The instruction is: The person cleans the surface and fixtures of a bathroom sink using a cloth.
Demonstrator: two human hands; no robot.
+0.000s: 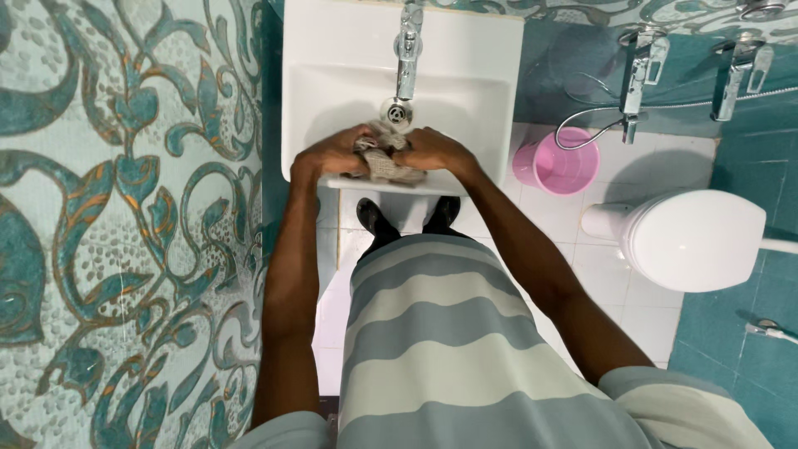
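Cloth (387,158), one beige piece, sits bunched at the front edge of the sink (332,91) under the tap (407,50). Left hand (337,152) and right hand (432,150) both clench it (best to twist firmly over the basin, I judge). One pink bucket (555,162), one toilet (694,239).

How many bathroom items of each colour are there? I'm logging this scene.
White: 2, sink and toilet
Pink: 1, bucket
Grey-beige: 1, cloth, gripped by left hand and right hand
Chrome: 3, basin tap, two wall taps
Total: 7
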